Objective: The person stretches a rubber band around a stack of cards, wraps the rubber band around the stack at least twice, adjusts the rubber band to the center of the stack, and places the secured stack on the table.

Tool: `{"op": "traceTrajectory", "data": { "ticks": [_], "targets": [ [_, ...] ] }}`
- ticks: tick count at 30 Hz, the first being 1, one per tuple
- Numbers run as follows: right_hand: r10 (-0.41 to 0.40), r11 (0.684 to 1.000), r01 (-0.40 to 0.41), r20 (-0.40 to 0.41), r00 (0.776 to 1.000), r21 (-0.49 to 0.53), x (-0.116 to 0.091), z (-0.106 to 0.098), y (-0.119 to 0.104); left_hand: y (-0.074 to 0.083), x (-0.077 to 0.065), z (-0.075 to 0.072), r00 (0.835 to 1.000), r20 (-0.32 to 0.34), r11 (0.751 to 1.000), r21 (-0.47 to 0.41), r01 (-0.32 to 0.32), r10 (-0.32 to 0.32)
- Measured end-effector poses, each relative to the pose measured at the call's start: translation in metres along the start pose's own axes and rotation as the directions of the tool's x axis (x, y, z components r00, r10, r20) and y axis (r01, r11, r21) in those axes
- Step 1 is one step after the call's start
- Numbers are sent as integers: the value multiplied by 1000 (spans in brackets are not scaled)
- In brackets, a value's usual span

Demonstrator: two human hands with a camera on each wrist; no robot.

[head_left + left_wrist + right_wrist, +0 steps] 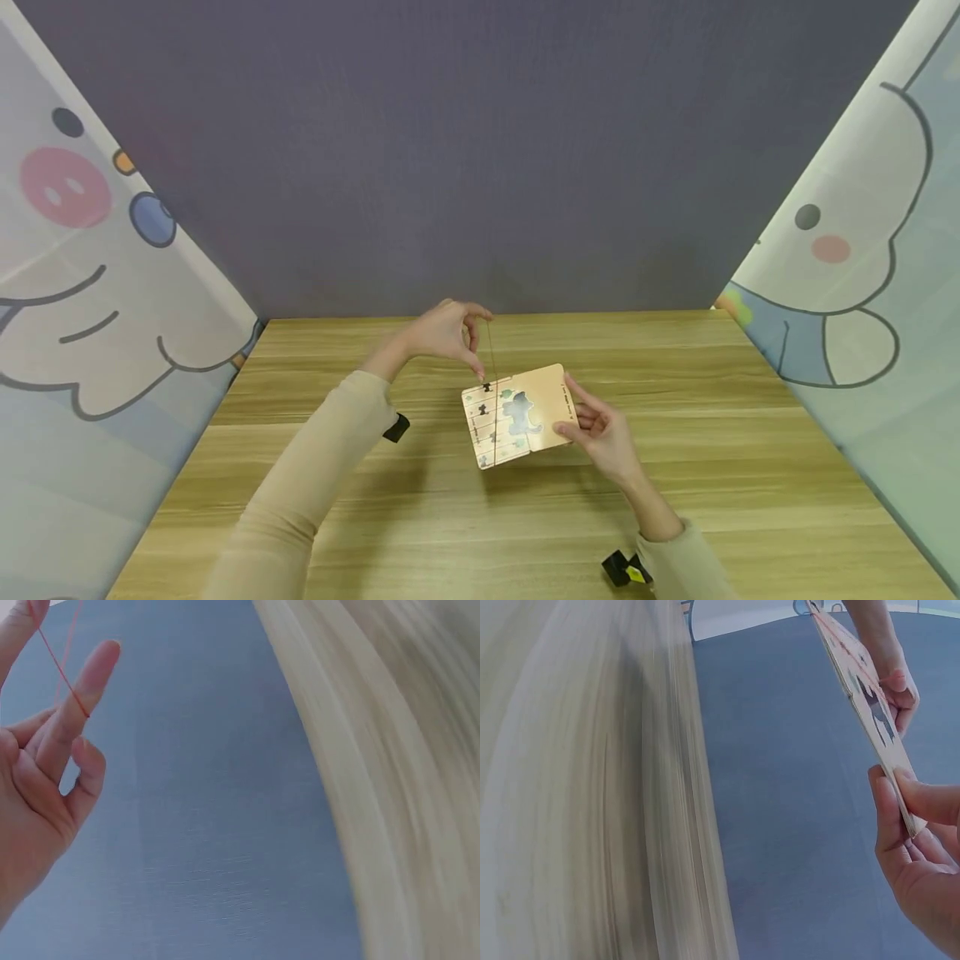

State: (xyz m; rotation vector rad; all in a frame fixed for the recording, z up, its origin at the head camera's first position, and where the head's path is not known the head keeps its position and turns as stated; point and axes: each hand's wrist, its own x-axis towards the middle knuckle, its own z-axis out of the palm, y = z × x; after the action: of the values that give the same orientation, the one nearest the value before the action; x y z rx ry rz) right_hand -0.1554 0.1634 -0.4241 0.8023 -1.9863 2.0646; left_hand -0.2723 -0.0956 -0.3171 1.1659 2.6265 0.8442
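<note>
1. The right hand pinches the right edge of a small wooden lacing board, thumb on top and fingers curled underneath, keeping it lifted and tilted above the wooden surface.
2. The board sits mid-scene, between the two hands, printed with a dark animal shape and small figures down its left side.
3. The left hand is raised just beyond the board's far-left corner, fingertips pinching a thin thread.
4. The thread runs taut from that pinch down across the board's left side.
5. In the left wrist view the thread looks red, crossing a finger.
</note>
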Motion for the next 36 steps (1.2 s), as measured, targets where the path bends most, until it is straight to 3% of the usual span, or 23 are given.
{"op": "traceTrajectory", "data": {
  "ticks": [6,11,14,19,24,26,31,36],
  "targets": [
    [0,1000,0,-80,997,2,-2,2,1,-3,-8,17,996,-73,996,-73,50,-55],
    [20,1000,-20,-171,985,-2,-4,5,3,-4,-12,29,993,-76,984,-161,74,-87],
    [-9,1000,11,-202,979,10,-5,6,4,-2,-14,33,991,-77,973,-209,95,-113],
    [-124,990,135,-191,974,46,-6,7,6,-2,-17,36,990,-60,952,-288,102,-124],
    [-147,986,158,-181,972,46,-5,6,6,-2,-22,33,991,17,910,-395,130,-135],
    [-148,987,158,-188,971,39,-4,7,5,-1,-23,32,989,32,907,-395,147,-146],
    [-160,983,176,-252,954,45,-3,14,5,6,-24,32,983,1,940,-293,174,-182],
    [-126,978,178,-375,919,107,-5,29,8,14,-25,37,975,-89,954,-239,178,-205]
  ]
}}
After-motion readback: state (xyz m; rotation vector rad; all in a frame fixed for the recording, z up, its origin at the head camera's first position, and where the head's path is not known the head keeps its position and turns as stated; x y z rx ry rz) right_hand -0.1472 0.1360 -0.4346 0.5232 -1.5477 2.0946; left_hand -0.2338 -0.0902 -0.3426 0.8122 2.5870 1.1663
